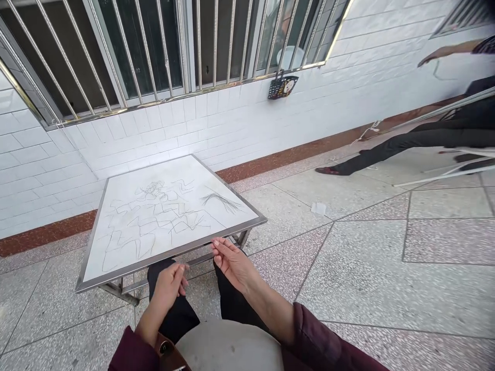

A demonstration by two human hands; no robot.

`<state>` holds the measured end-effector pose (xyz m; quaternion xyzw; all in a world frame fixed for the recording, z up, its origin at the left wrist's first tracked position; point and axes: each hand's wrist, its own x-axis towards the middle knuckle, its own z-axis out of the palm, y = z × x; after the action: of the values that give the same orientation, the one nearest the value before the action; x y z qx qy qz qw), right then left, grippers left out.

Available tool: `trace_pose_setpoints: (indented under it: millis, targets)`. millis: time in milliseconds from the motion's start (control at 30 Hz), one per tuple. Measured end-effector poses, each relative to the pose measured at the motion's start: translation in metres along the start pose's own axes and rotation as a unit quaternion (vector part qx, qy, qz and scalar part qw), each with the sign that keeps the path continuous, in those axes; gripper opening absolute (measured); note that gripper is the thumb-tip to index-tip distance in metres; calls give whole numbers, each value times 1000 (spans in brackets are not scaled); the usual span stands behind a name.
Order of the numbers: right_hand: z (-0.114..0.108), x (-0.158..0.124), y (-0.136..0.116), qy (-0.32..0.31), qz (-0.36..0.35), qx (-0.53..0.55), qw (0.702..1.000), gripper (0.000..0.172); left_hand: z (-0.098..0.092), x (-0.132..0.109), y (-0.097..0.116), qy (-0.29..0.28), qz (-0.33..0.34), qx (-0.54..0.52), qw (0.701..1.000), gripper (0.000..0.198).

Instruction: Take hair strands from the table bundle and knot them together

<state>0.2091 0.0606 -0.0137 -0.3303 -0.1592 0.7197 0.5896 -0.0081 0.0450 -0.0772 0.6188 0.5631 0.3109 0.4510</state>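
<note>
My left hand (169,286) is held above my left thigh, just off the table's front edge, with thumb and fingers pressed together. What they pinch, if anything, is too fine to make out. My right hand (232,262) is closed in a pinch near the front right edge of the low table (131,270); anything between its fingertips is too small to see. On the white tabletop lie many thin, dark, crooked strands (154,224), scattered and partly tangled. A bundle of straighter strands (222,201) lies at the right side of the top.
A grey rounded surface (232,345) is close in front of my body. Behind the table stands a white tiled wall (216,121) with a barred window and a small hanging basket (282,86). A seated person's leg (386,149) stretches out at right. A white scrap (318,208) lies on the floor.
</note>
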Motion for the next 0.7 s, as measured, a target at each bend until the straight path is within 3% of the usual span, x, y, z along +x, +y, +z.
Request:
trace_pose_setpoints:
  millis: [67,133,333,500,700]
  targets:
    - [-2,6,-2,4,-4,15,1000,28,6,5,-29,-9,76,137,988,42]
    - [-4,11,-3,4,-9,24,1000,27,7,8,-48,2,106,179,978,33]
    - [-7,21,-7,4,-4,28,1000,23,3,12,-64,11,144,226,963,34]
    - [-12,36,-14,19,-15,32,999,17,13,13,-90,4,207,333,920,23]
    - [-19,92,-43,46,-71,-46,995,8,27,12,-123,19,274,366,889,15]
